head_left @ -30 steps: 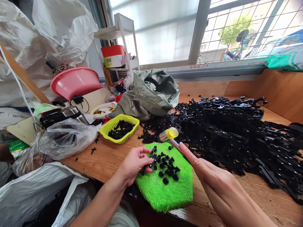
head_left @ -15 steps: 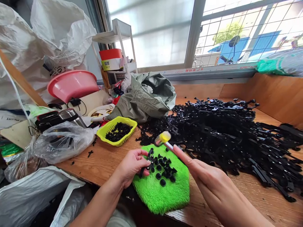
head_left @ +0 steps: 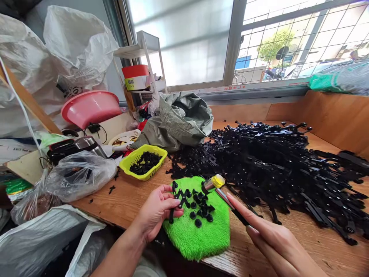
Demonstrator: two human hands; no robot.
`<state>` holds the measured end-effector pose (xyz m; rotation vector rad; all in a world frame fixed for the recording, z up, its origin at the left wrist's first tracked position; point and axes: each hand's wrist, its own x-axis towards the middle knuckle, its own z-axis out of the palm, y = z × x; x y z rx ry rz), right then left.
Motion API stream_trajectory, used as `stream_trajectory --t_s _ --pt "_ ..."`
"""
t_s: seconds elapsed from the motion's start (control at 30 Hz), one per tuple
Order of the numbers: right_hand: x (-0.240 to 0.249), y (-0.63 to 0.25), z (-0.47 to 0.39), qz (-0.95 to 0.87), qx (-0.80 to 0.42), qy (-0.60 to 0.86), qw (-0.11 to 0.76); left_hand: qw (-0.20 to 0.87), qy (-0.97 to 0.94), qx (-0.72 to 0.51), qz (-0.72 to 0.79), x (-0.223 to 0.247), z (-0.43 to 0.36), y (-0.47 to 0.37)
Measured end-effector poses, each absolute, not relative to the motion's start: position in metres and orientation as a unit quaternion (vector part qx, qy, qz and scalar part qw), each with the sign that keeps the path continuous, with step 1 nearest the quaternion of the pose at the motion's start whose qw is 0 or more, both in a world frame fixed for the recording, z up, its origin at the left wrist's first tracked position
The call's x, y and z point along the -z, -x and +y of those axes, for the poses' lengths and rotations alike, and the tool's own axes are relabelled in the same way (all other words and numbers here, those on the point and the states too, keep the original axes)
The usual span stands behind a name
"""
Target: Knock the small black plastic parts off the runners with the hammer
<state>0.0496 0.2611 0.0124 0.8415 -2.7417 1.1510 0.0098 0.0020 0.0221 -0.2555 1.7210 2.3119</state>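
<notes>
- your left hand (head_left: 157, 209) pinches a black plastic strip (head_left: 175, 200) at the near left edge of the green fuzzy pad (head_left: 201, 234).
- your right hand (head_left: 273, 242) is closed round the handle of a small hammer (head_left: 221, 192); its yellow head hovers over the pad's far edge.
- loose black buttons (head_left: 200, 209) lie on the pad.
- a yellow basket (head_left: 131, 163) sits beyond, left; a black parts heap (head_left: 273, 161) spreads right.

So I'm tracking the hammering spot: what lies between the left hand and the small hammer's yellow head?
In the head view, loose black plastic pieces on the green cloth.
</notes>
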Motion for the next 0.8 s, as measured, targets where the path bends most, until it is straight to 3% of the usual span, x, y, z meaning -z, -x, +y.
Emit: stream_trajectory --t_s 0.43,0.8 --pt "0.009 -0.058 0.276 -0.895 -0.34 -0.286 0.03 0.099 0.124 -0.784 0.601 -0.022 0.019 -0.019" --pt "-0.009 -0.059 0.258 -0.886 -0.341 -0.315 0.022 0.109 0.116 -0.795 0.585 -0.021 0.014 -0.02"
